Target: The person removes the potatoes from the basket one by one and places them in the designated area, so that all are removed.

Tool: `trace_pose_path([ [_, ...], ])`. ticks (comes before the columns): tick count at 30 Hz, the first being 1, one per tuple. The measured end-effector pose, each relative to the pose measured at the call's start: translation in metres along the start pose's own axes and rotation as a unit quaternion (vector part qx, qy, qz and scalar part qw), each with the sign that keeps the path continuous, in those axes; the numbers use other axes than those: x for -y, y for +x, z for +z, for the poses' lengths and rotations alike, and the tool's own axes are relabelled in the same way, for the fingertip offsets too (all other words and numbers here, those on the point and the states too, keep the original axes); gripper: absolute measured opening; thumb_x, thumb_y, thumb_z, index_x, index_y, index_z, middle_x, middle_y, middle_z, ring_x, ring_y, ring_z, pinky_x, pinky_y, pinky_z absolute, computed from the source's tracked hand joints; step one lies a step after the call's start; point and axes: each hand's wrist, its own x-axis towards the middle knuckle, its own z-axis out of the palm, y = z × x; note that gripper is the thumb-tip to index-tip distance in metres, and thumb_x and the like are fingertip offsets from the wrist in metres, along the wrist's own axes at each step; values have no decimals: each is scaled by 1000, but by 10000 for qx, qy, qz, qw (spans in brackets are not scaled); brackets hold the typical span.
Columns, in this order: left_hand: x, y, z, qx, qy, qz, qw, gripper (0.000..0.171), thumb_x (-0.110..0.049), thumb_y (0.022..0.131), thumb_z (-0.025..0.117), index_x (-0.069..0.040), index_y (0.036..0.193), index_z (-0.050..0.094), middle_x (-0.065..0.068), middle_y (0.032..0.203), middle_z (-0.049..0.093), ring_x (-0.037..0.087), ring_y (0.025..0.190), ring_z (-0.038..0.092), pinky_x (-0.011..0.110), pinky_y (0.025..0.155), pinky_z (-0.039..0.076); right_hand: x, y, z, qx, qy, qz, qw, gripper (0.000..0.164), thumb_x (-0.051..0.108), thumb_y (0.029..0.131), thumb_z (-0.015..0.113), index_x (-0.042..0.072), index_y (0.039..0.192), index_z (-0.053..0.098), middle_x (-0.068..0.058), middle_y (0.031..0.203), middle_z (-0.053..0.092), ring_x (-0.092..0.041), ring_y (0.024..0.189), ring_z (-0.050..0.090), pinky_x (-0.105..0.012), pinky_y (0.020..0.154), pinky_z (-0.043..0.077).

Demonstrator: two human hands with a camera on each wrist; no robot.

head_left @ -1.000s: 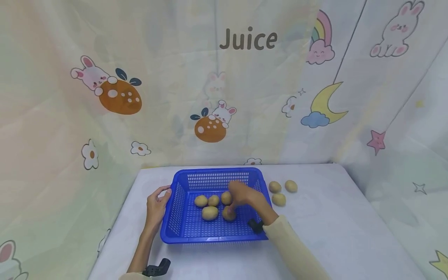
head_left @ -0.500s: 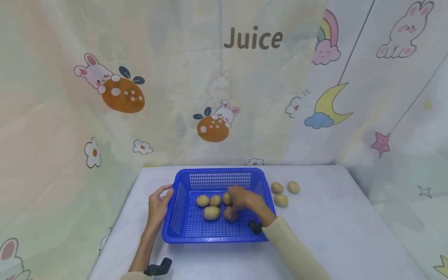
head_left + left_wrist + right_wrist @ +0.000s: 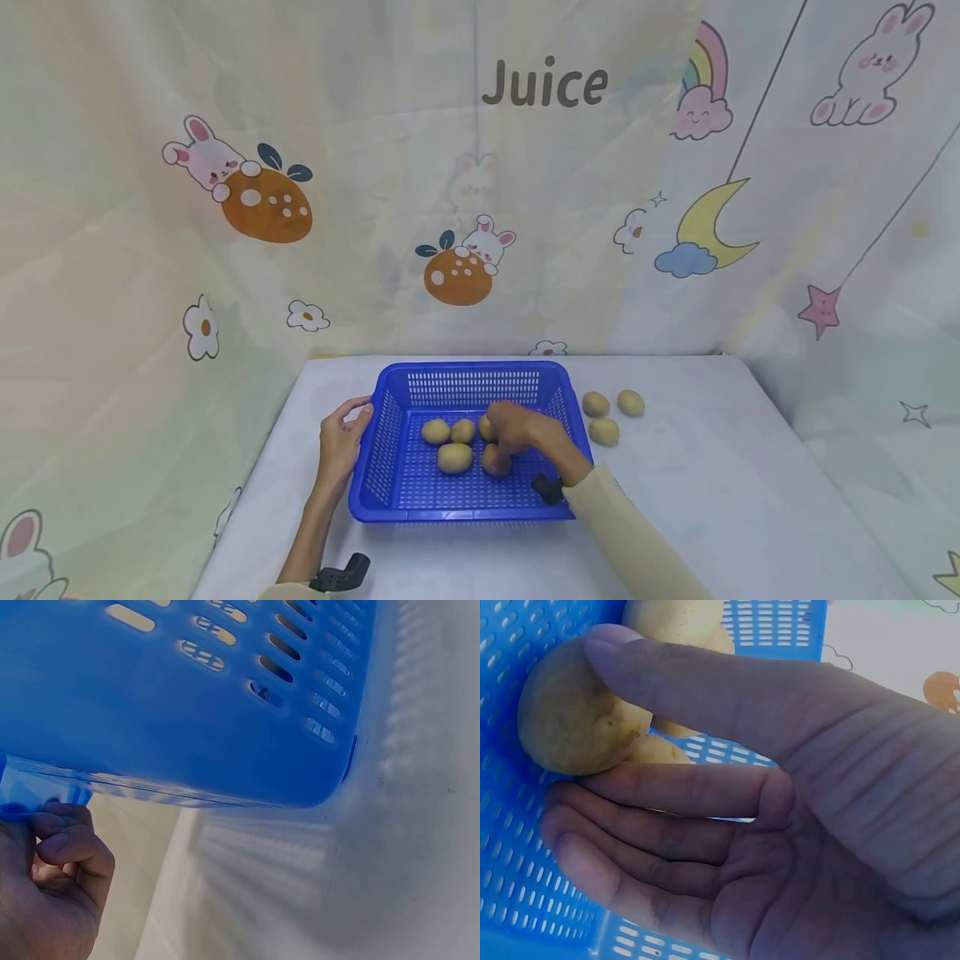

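Observation:
A blue plastic basket [image 3: 480, 516] with slotted sides stands on the white table. My left hand [image 3: 341, 446] holds its left rim, thumb and curled fingers pinching the edge in the left wrist view, where the basket's wall [image 3: 150, 727] fills the upper left. Inside the basket lie several potatoes [image 3: 454, 458]. Over the right part of them reaches my right hand [image 3: 520, 431]. It pinches the front right potato [image 3: 577, 712] between thumb and index finger, while the remaining fingers extend below it in the right wrist view. Another potato [image 3: 486, 427] is partly hidden behind this hand.
Three potatoes [image 3: 603, 432] lie on the table just right of the basket. A cloth printed with rabbits and fruit [image 3: 360, 167] hangs behind and at both sides. Each wrist carries a small black device [image 3: 341, 574].
My right hand has come down a little over the front right potato. The left hand keeps its hold on the rim. The head view has shifted slightly.

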Motion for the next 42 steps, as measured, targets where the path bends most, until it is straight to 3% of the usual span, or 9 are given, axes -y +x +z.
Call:
trace_pose_path([
  [7,3,3,-1,81,-33,-90,9999,40,-28,116,57,-3,145,65,26,108,82,9,68,77,22,61,59,-1,1,0,157,86,-93,9998,38,10,75,100,2,99,71,2,73,50,-13,63,56,-35,65,65],
  [13,4,4,-1,108,-88,-131,9998,42,-30,115,57,-3,147,64,26,110,82,9,70,78,22,63,60,-4,1,1,201,189,-169,9995,38,7,73,100,0,99,73,1,72,52,-17,65,64,-37,67,67],
  [19,2,0,0,44,9,6,10000,40,-30,115,58,-3,143,67,23,104,83,9,68,77,23,61,60,-5,2,1,202,8,-323,9993,33,9,72,100,3,91,74,3,68,51,-13,61,58,-30,61,63],
  [25,2,0,0,33,-19,75,10000,39,-29,115,59,-2,141,67,22,102,83,10,68,77,24,61,61,-6,6,-2,262,-310,-601,9974,39,11,70,101,10,72,62,8,61,36,-9,53,39,-24,48,34],
  [28,2,1,1,18,-56,60,10000,38,-29,115,59,-3,140,68,24,104,82,10,68,78,24,61,61,-7,6,-4,285,-359,-720,9963,43,11,70,100,14,67,57,9,58,32,-8,52,32,-24,46,28],
  [32,2,3,0,66,-92,-52,9999,40,-28,115,58,-2,144,66,25,107,82,8,68,77,22,61,60,-8,3,-9,238,-305,-921,9950,40,9,70,100,13,66,61,9,57,34,-9,53,33,-25,47,28],
  [34,-2,2,0,110,-114,-166,9997,40,-26,116,57,-1,145,65,26,107,82,8,68,77,22,61,60,-9,0,-12,170,-272,-1019,9943,33,10,70,100,12,71,67,9,59,43,-9,55,39,-24,49,34],
  [36,-2,2,-1,102,-121,-156,9998,40,-26,115,57,-1,145,65,25,105,82,8,67,76,22,60,59,-10,-1,-15,111,-210,-1158,9930,30,10,69,100,10,77,71,9,60,50,-9,57,44,-24,51,40],
  [42,1,1,1,-16,23,11,10000,36,-28,115,58,-4,140,68,20,99,83,10,67,77,24,60,60,-16,-3,-24,68,-255,-1466,9888,22,14,72,100,13,80,79,10,61,58,-7,56,46,-22,51,41],
])
